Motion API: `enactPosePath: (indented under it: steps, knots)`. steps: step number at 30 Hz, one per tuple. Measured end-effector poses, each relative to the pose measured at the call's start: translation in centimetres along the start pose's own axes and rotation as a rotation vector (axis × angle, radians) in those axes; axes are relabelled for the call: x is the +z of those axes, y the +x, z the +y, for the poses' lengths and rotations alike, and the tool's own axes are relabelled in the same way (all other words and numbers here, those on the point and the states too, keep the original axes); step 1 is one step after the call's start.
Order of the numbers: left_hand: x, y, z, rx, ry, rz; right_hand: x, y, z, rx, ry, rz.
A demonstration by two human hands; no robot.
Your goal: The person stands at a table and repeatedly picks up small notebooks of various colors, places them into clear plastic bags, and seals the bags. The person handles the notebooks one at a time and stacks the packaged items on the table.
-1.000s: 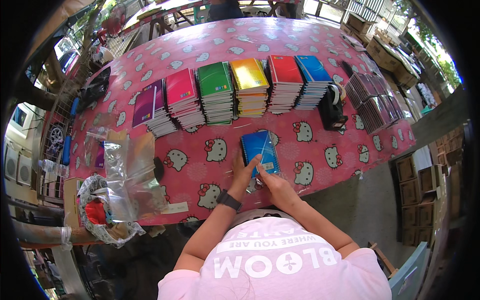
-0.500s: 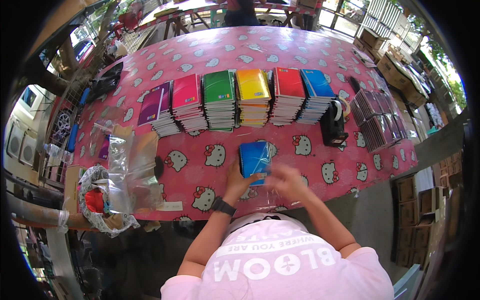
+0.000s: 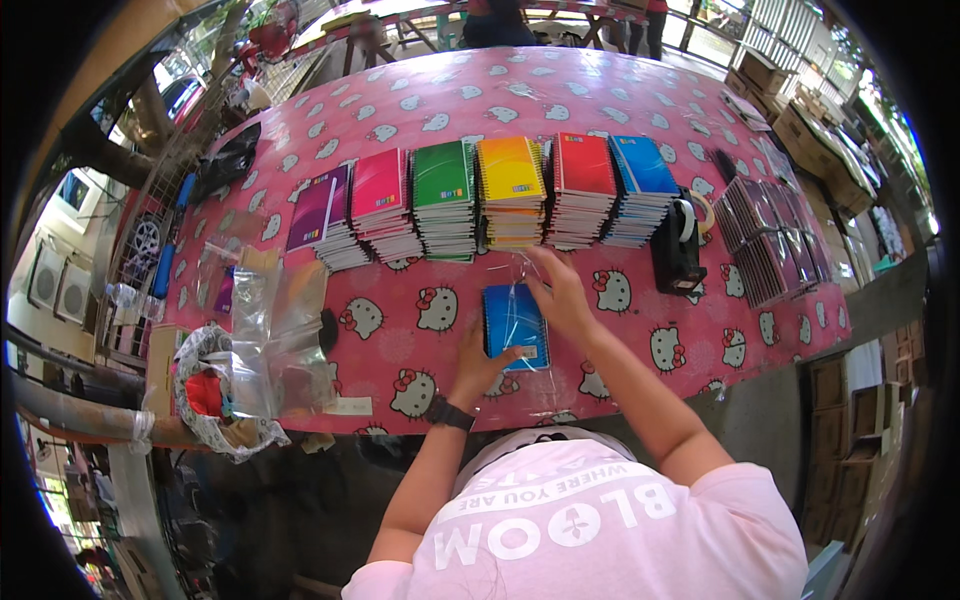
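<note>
Both hands rest on the blue notebook [image 3: 515, 325]. My left hand [image 3: 478, 365] lies flat at its lower edge; my right hand [image 3: 560, 295] pinches its clear wrapper [image 3: 510, 272].

A stack of clear plastic sleeves [image 3: 275, 330] lies at my left on the worktop [image 3: 420, 100]. A crumpled bag [image 3: 215, 395] with something red inside sits beside it. Brown cardboard boxes [image 3: 790, 110] stand far right, beyond the worktop's edge.
</note>
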State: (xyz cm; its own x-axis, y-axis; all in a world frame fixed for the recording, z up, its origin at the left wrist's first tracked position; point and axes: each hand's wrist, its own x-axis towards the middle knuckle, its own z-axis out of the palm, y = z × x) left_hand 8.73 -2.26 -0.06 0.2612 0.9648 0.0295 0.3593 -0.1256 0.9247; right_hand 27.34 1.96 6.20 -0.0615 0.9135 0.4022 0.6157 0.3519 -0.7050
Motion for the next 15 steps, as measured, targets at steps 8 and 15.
enactPosePath:
  steps: [8,15]
  knots:
    - [-2.6,-1.6,-2.8,-0.151,-0.62,-0.354,1.1,-6.3,-0.2,-0.033,-0.5,-0.27]
    - [-2.5,-1.4,-0.8,-0.166,-0.496,-0.368,-0.1,-7.0,0.8,0.039,-0.456,-0.231]
